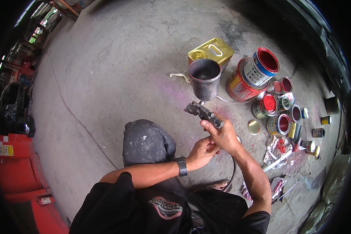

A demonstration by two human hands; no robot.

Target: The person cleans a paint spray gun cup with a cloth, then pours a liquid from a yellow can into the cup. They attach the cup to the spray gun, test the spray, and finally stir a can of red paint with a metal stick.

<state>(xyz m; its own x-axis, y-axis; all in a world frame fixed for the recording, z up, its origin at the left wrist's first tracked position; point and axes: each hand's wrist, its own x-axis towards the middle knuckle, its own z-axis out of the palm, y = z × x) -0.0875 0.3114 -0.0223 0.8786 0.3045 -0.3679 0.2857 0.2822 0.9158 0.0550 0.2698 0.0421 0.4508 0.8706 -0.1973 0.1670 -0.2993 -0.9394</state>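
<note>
My right hand (222,134) grips the handle of a dark spray gun (202,112), held up in front of me with its grey metal cup (204,80) open at the top. Just below it, my left hand (201,152), with a dark watch on the wrist, has its fingers curled at the base of the gun's handle, where a black hose (233,171) hangs down. What the left fingers pinch is hidden.
On the concrete floor to the right stand a gold rectangular tin (212,50), a large red can with a smaller open can (261,66) on it, and several small open paint cans (279,124). A loose lid (254,127), rags and sticks lie nearby. Red panels (19,167) sit at left.
</note>
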